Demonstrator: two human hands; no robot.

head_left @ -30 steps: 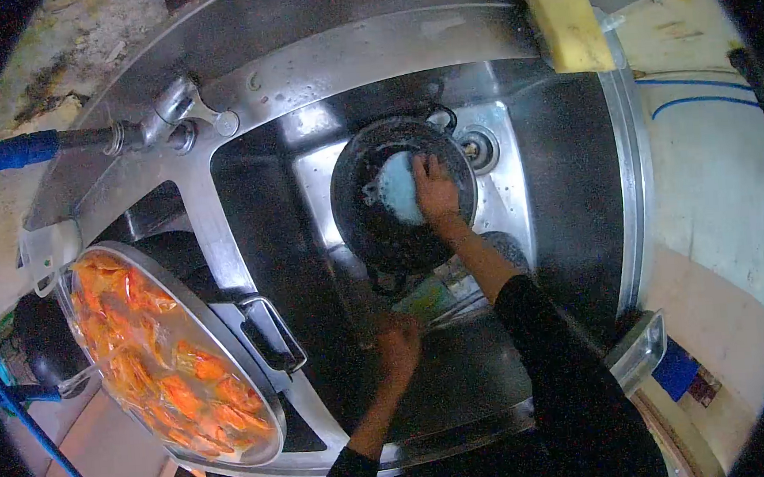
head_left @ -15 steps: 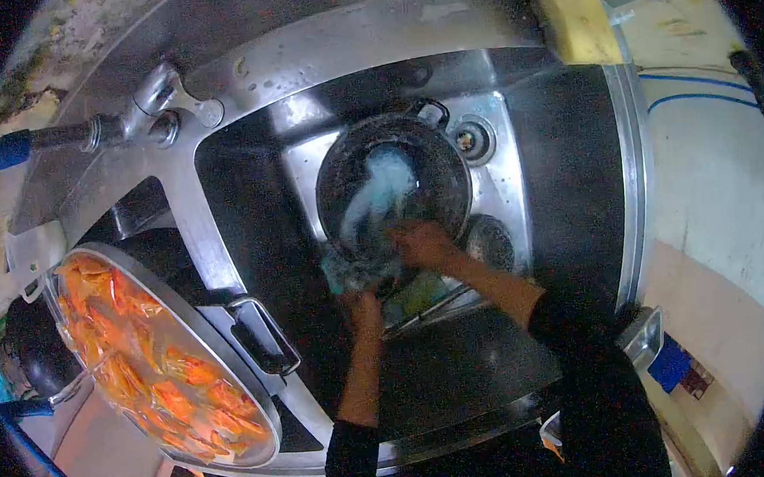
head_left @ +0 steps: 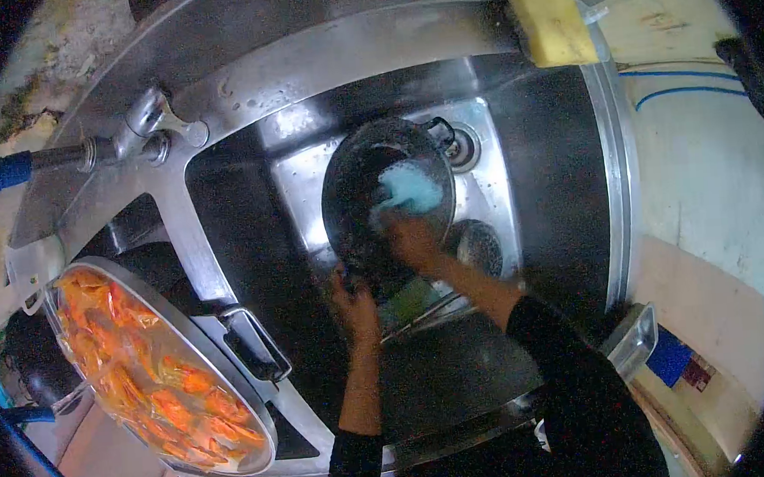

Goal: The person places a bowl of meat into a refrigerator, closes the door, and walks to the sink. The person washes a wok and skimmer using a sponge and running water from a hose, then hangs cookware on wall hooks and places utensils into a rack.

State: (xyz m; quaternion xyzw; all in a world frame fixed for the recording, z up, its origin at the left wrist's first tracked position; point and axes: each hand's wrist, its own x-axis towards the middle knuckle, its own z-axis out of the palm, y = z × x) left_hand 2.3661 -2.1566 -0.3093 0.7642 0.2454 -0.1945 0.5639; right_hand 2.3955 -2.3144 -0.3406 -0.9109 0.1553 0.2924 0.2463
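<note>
In the head view a dark round pot (head_left: 339, 175) sits in the steel sink, its far loop handle (head_left: 439, 133) showing by the drain. My left hand (head_left: 353, 304) is closed at the pot's near-left rim, where the opposite handle seems to be; the fingers partly hide it. Inside the pot, my right hand (head_left: 413, 236) is closed on a turquoise scrubbing cloth (head_left: 411, 186), which looks like loose mesh and is blurred. Just below the pot lies a green and yellow scouring pad (head_left: 408, 300), beside a thin metal utensil (head_left: 432, 315).
A round mesh strainer (head_left: 478, 249) lies right of the pot. To the left stands a large pan (head_left: 270, 415) holding bagged orange food in liquid. A tap (head_left: 157, 121) is at upper left, and a yellow sponge (head_left: 548, 18) rests on the back ledge.
The turquoise cloth has swung off the near-left rim and bunched toward the pot's right side. The pot has tilted. My left hand has moved slightly left, to the rim.
</note>
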